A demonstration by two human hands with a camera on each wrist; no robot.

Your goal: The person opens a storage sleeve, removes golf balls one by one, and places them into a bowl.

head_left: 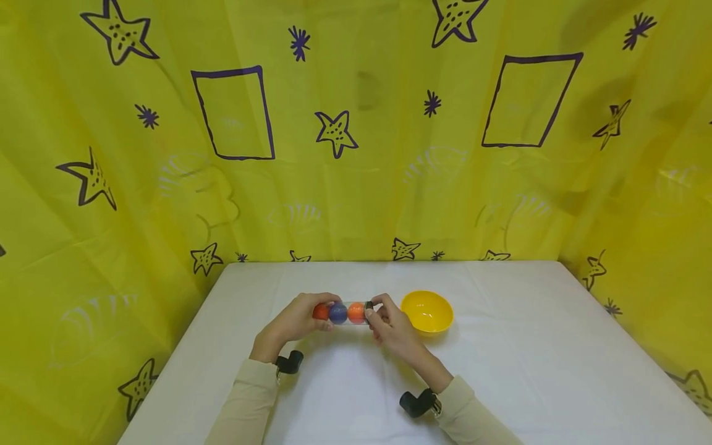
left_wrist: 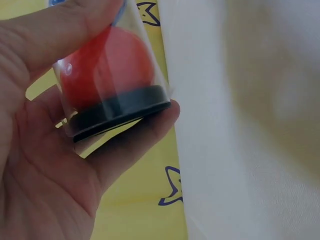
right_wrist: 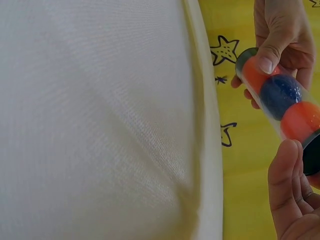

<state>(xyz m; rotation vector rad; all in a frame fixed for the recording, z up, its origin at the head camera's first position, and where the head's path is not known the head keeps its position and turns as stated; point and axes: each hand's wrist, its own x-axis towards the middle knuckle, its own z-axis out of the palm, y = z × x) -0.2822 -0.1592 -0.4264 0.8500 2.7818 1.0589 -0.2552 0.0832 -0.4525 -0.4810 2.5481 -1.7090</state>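
Clear tube (head_left: 347, 305): 1. Black end caps (right_wrist: 313, 156): 2. Orange balls (right_wrist: 300, 121): 2. Blue ball (right_wrist: 281, 96): 1. Yellow bowl (head_left: 426, 311): 1. Hands (head_left: 300, 316): 2.

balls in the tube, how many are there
3: reddish ball by the left hand, blue ball in the middle, orange ball by the right hand.

No letters, brand or number could be read on the clear tube (head_left: 342, 313), its black end cap (left_wrist: 122, 110) or the yellow bowl (head_left: 427, 309). The yellow curtain (head_left: 367, 213) bore drawn marks instead of words: dark-outlined stars (head_left: 336, 134), small bursts (head_left: 432, 103) and two four-sided outlines (head_left: 267, 114) (the fainter pale shapes spelled nothing legible either).
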